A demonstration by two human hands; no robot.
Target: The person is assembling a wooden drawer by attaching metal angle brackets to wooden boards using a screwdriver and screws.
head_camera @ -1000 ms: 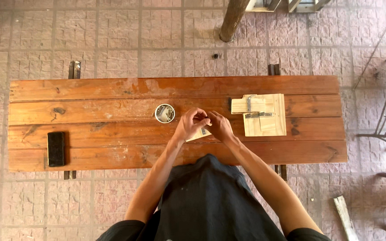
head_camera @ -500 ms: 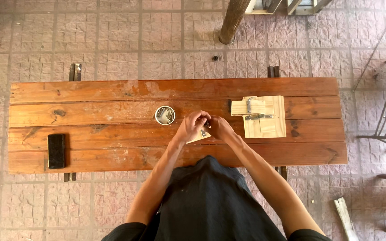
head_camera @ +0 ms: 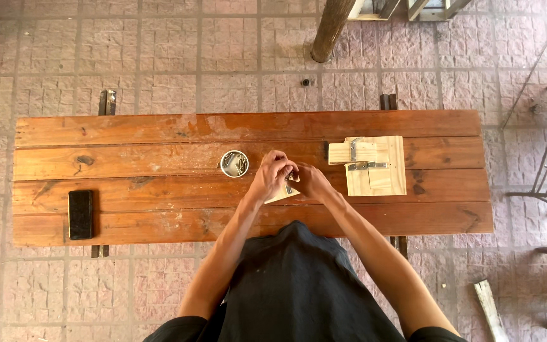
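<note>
A small pale block of light wood [head_camera: 281, 194] is held just above the middle of the long reddish-brown plank table [head_camera: 159, 136], near its front half. Only one light corner of the block is seen, below the fingers; the rest is covered. It is tilted, not flat. A small grey metal piece [head_camera: 289, 186] is seen on its upper face, between the two hands; its exact shape cannot be told, because it is too small.

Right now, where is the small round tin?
In the head view, the round tin sits on the wooden table, left of the person's left hand, near the middle.
</note>
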